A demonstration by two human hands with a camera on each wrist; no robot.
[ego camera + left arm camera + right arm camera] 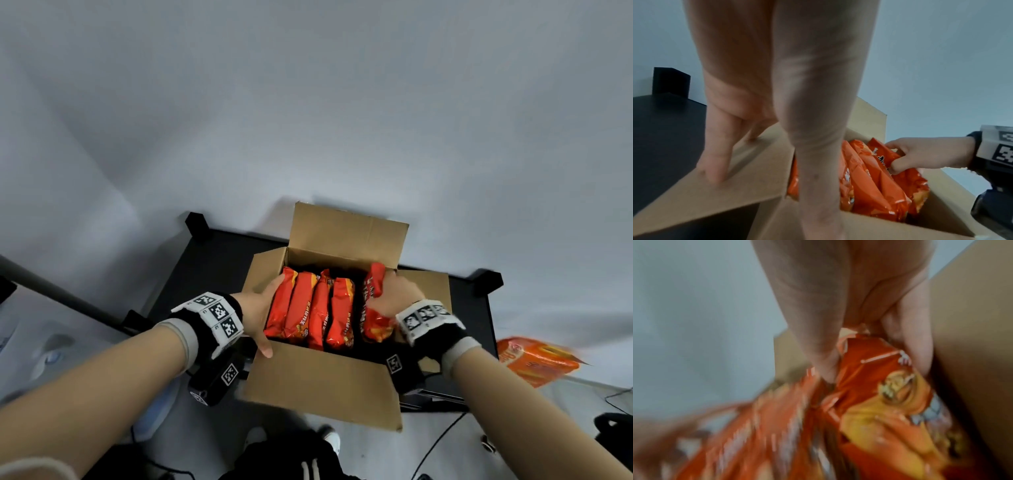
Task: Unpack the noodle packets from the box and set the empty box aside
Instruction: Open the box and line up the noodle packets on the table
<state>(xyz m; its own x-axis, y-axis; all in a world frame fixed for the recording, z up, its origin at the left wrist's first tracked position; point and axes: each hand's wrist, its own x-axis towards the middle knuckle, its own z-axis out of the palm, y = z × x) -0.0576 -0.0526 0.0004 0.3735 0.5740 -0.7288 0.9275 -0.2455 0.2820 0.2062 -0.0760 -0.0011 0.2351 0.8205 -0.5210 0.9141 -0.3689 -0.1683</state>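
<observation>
Right hand (399,294) pinches the three-o'clock packet (375,305); left hand (258,310), fingers straight, steadies the box (322,380). Advise lifting vertically.

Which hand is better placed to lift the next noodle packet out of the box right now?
Right. The right hand already grips the rightmost noodle packet, which sits raised above the other packets. The left hand lies with straight fingers on the box flap, likely steadying it.
</observation>
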